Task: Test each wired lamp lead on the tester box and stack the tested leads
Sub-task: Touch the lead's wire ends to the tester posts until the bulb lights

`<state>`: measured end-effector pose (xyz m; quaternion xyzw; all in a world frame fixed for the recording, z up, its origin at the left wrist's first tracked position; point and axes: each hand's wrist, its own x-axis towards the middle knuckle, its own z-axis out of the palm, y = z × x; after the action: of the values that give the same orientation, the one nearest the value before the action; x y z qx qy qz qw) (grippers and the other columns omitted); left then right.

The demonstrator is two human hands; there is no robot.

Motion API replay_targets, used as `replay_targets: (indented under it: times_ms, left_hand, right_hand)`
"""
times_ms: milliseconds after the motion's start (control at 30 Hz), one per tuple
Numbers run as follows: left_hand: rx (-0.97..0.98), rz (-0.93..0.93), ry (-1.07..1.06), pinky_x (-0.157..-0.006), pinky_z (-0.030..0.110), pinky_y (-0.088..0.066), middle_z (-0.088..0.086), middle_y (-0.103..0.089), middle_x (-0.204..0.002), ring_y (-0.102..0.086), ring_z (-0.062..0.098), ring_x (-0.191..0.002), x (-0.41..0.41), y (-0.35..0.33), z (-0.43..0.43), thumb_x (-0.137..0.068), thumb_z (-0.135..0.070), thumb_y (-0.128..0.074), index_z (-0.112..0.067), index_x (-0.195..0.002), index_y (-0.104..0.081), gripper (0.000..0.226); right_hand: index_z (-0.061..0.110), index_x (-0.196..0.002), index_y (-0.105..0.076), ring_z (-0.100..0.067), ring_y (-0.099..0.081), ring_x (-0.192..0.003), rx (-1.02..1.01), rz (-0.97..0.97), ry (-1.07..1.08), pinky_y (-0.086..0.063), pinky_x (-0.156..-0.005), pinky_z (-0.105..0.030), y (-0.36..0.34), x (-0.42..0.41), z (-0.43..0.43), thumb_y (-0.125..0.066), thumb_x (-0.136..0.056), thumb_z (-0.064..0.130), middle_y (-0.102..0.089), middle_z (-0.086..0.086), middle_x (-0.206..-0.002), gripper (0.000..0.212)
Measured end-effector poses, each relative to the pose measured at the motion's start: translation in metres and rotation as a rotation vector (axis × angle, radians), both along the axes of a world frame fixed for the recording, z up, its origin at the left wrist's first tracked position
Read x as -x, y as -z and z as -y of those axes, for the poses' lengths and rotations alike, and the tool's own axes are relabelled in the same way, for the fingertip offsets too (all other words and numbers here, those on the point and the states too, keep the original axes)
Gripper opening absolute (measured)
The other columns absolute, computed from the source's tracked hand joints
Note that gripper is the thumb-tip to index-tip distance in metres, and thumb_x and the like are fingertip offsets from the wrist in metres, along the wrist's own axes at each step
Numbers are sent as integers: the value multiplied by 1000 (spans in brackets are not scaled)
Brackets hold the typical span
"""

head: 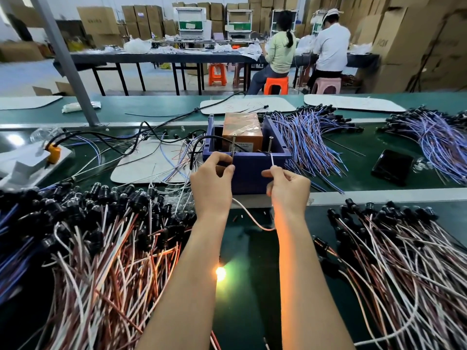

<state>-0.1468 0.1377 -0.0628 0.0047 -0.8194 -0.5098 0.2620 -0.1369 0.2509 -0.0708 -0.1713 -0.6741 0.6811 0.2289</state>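
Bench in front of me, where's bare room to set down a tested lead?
Bare green mat lies nearest you, between the red-and-white lead pile on the left and the lead stack on the right; the lit lamp sits at its edge. A smaller gap separates the blue leads from the phone. Around the tester box is crowded.

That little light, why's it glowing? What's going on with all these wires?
A person is testing a lamp lead. The left hand and right hand each pinch a wire end to a metal post on the blue tester box, so its bulb glows between the arms. Piles of leads lie on both sides.
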Motion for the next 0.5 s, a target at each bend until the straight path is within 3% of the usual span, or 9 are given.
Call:
replay_targets:
  times_ms: [133,267,433,500]
  left_hand:
    - [2,1,12,-68,12,-37,-2,-66,-73,-61,14,-72,0,0,0,-86,-14,-67,-19,-92,-70,9]
    - [10,-1,9,-64,7,-36,-3,-65,-71,-61,12,-70,0,0,1,-86,-13,-68,-18,-91,-71,9]
    - [-23,24,27,-74,25,-50,-1,-69,-75,-65,18,-75,0,1,0,-86,-14,-68,-21,-91,-69,8]
    - [-82,58,60,-68,34,-56,2,-70,-77,-66,23,-73,1,1,-1,-87,-13,-67,-19,-91,-67,7]
  right_hand:
    - [17,-64,-68,-7,-37,-36,11,14,7,-33,-51,-24,0,0,0,-56,-88,18,-44,6,-33,28]
    - [14,-68,-70,-4,-36,-34,5,28,3,-33,-45,-18,1,0,-2,-56,-88,19,-44,7,-34,26]
    - [13,-72,-72,-3,-36,-34,-1,37,3,-33,-42,-15,1,-1,-4,-55,-89,19,-45,7,-36,25]
    - [12,-72,-72,-3,-36,-34,7,33,11,-33,-42,-16,1,-1,-3,-55,-89,19,-44,7,-36,24]
